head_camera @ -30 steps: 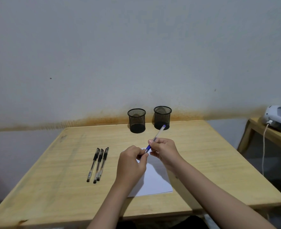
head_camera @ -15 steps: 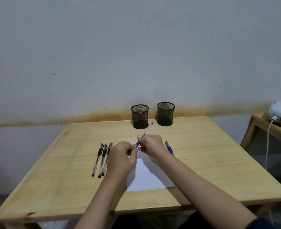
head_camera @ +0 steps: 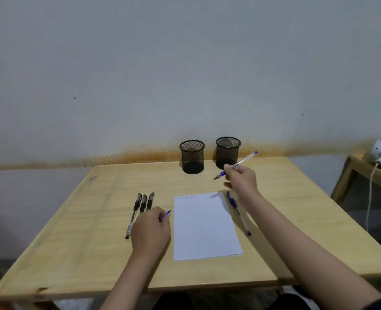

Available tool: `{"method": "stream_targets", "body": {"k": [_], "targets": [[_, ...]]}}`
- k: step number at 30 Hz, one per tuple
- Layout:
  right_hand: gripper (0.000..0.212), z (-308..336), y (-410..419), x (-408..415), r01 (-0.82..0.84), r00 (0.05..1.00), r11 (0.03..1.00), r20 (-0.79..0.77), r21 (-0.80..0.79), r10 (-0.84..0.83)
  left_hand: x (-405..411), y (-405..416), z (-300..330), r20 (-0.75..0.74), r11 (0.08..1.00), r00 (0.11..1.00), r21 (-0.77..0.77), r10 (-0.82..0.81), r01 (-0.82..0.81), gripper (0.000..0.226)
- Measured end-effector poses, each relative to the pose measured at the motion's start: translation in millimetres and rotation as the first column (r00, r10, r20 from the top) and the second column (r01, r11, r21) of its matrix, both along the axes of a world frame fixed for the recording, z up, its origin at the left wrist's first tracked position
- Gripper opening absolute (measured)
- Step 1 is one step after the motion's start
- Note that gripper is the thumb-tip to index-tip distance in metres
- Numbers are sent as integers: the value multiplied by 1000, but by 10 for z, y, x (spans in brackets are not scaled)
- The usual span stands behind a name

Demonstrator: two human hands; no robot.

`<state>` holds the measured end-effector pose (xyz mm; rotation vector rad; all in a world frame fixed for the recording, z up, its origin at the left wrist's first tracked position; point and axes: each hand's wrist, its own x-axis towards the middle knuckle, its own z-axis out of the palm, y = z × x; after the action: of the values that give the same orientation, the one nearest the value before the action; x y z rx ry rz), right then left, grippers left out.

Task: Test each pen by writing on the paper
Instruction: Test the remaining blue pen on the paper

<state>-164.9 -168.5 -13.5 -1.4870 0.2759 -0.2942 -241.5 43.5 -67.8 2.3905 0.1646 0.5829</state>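
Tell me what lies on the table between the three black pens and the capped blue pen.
In the head view, the sheet of paper lies between the black pens and the capped blue pen; the left hand, holding a blue cap, is there too.

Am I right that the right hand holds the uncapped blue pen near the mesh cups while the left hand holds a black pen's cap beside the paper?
Not quite: in the head view the cap in the left hand is blue, not black. The right hand does hold the uncapped blue pen near the mesh cups, and the left hand is beside the paper.
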Motion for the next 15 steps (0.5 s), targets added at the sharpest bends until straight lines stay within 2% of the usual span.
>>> {"method": "stream_targets", "body": {"k": [6,10,13,15], "targets": [[21,-233,147,-40,-26,999,999,-41,-46,24,128,-11,-184,-4,989,1000,144,22,-21,12],[17,-318,234,21,33,998,999,-58,-30,-35,153,-35,-269,0,983,1000,182,-1,1,9],[14,-367,296,103,58,996,998,-66,5,-57,143,-105,-282,46,986,998,161,-45,37,27],[15,-400,370,165,57,996,998,-66,-2,-57,128,-202,-253,61,978,986,155,-153,142,32]]}}
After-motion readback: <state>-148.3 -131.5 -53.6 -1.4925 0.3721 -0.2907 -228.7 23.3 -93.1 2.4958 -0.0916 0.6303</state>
